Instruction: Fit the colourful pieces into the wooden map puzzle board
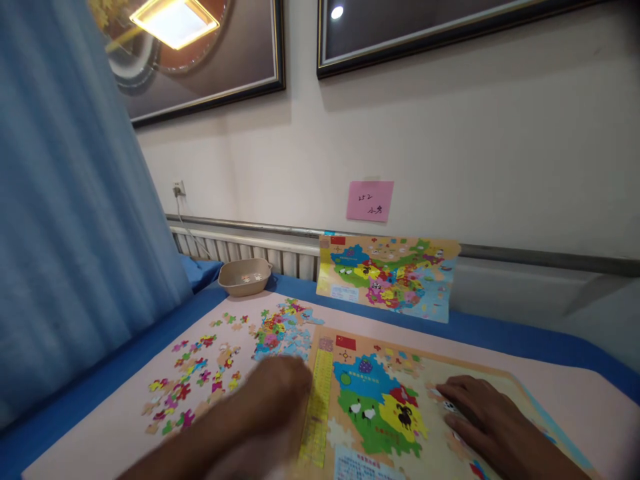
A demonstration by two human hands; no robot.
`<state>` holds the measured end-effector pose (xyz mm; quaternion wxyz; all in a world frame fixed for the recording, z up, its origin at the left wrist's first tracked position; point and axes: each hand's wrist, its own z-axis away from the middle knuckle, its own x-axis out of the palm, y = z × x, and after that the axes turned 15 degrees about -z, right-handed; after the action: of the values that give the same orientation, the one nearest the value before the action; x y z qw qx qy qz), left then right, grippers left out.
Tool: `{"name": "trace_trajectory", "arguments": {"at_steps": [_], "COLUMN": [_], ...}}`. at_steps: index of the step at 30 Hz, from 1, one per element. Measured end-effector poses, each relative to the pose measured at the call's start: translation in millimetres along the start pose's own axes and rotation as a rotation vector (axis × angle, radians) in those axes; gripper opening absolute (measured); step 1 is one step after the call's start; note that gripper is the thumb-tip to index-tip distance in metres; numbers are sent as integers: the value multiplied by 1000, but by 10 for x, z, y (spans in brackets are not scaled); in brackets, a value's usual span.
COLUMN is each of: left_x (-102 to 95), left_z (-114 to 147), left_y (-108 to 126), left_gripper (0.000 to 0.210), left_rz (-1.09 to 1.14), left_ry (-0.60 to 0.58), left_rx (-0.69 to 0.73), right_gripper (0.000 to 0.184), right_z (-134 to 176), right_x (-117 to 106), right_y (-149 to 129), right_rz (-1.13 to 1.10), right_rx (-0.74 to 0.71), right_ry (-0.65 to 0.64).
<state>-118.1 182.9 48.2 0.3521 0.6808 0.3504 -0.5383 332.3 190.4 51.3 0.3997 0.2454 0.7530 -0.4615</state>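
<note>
A partly assembled map jigsaw puzzle [375,400] lies in front of me, its blue, green and yellow sections joined on the left side. My left hand [285,390] is over the puzzle's left edge, near the yellow strip [317,407]. It is smeared by motion, and its fingers are hidden. Over the right part of the board, my right hand [483,417] rests with fingers stretched out flat. Its fingertips touch or cover a few loose puzzle pieces [449,405], one with a panda-like picture. Several loose pieces [185,390] are scattered to the left.
A heap of mostly blue pieces [287,330] lies beyond my left hand. A beige basin [245,277] with a few pieces stands at the far left. The reference map sheet [387,277] leans against the wall rail. A blue curtain [80,200] hangs at left.
</note>
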Motion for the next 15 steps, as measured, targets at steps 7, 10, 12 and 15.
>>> {"name": "trace_trajectory", "arguments": {"at_steps": [7,10,12,15], "left_x": [-391,-307,-233,-172], "left_z": [-420,-554,-633,-709], "left_y": [-1226,-1399,-1423,-1453], "left_gripper": [14,11,14,18], "left_rz": [-164,-143,-136,-116], "left_ry": [-59,-88,-108,-155], "left_rx": [-536,-549,-569,-572], "right_gripper": [56,57,58,60], "right_z": [-35,-37,-25,4], "right_x": [67,132,182,254], "right_y": [169,313,424,585], "right_rz": [27,24,13,3], "right_rx": [1,7,0,-6], "right_ry": [-4,6,19,41]}}
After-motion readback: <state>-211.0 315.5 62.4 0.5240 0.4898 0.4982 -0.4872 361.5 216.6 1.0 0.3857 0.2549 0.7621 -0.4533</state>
